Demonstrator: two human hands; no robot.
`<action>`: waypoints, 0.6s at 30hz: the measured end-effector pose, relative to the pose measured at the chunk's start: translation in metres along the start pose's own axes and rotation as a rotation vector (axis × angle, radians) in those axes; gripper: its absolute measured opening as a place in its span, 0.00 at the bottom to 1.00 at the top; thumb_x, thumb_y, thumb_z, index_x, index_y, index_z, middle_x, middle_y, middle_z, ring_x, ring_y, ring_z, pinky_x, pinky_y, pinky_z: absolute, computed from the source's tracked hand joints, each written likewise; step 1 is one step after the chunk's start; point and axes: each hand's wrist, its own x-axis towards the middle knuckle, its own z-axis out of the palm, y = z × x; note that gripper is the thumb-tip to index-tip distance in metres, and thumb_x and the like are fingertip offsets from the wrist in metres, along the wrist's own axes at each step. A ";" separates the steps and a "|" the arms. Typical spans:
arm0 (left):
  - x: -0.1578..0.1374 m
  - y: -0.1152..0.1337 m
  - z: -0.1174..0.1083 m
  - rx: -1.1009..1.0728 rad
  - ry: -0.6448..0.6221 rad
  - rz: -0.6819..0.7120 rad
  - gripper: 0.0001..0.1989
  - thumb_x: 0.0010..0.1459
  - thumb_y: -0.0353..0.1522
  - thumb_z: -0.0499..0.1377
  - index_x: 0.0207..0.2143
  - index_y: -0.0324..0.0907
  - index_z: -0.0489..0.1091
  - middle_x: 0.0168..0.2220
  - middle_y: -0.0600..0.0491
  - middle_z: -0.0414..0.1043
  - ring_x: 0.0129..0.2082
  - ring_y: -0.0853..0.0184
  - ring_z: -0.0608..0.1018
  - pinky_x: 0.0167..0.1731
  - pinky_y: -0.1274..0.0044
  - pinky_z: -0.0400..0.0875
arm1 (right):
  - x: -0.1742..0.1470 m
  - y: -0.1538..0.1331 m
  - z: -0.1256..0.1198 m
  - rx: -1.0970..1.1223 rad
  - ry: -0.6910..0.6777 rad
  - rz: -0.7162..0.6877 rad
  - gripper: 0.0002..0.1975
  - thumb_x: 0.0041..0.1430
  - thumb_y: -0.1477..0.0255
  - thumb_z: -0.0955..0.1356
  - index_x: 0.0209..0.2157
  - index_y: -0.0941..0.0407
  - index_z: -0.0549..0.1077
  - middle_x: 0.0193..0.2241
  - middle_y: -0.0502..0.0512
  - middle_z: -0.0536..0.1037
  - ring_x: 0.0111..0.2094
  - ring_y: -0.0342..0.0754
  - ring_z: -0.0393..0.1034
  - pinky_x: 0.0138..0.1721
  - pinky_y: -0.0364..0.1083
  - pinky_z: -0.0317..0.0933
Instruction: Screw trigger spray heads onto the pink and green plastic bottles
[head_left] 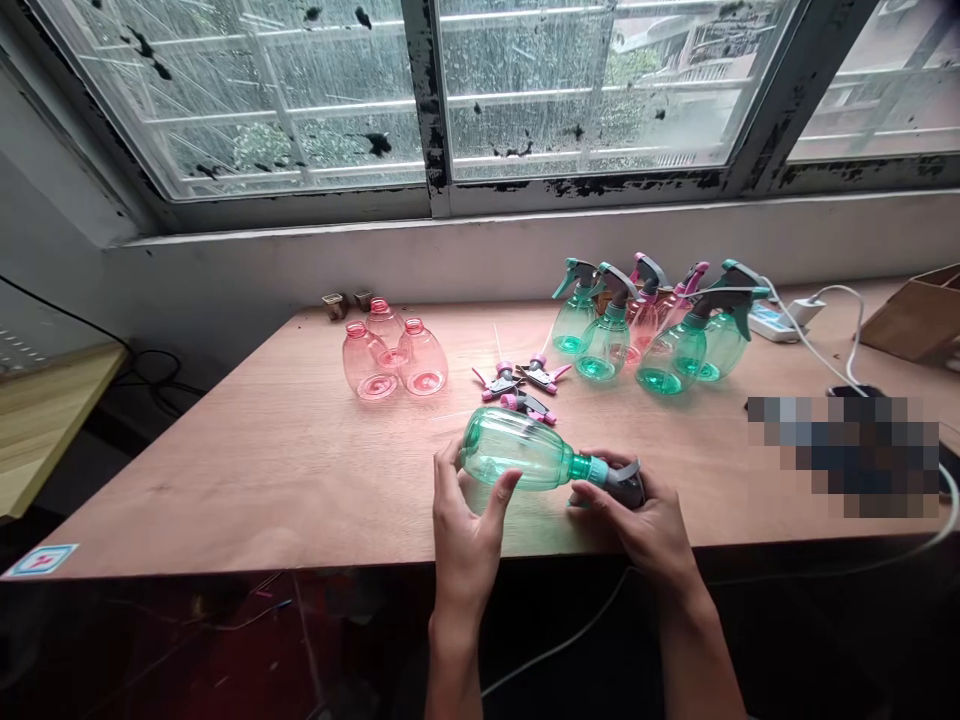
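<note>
A clear green spray bottle lies sideways between my hands, just above the table near its front edge. My left hand is closed around the bottle's base end, thumb along its near side. Around the grey and teal spray head at the right end, the fingers of my right hand are wrapped. The head sits on the bottle's neck; how tightly I cannot tell. Behind the bottle lie several loose pink and grey spray heads. Three pink bottles without heads stand farther left.
Several green and pink bottles with heads stand at the back right. Beyond them are a white power strip with cables and a cardboard box. A blurred patch covers the right side. The window wall bounds the table's back.
</note>
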 end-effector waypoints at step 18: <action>-0.002 -0.004 -0.003 -0.050 -0.002 -0.085 0.42 0.59 0.46 0.68 0.69 0.49 0.53 0.68 0.40 0.61 0.66 0.52 0.70 0.64 0.61 0.67 | -0.003 -0.010 0.002 -0.082 -0.027 0.001 0.20 0.52 0.58 0.80 0.42 0.54 0.81 0.29 0.52 0.83 0.28 0.52 0.81 0.31 0.49 0.78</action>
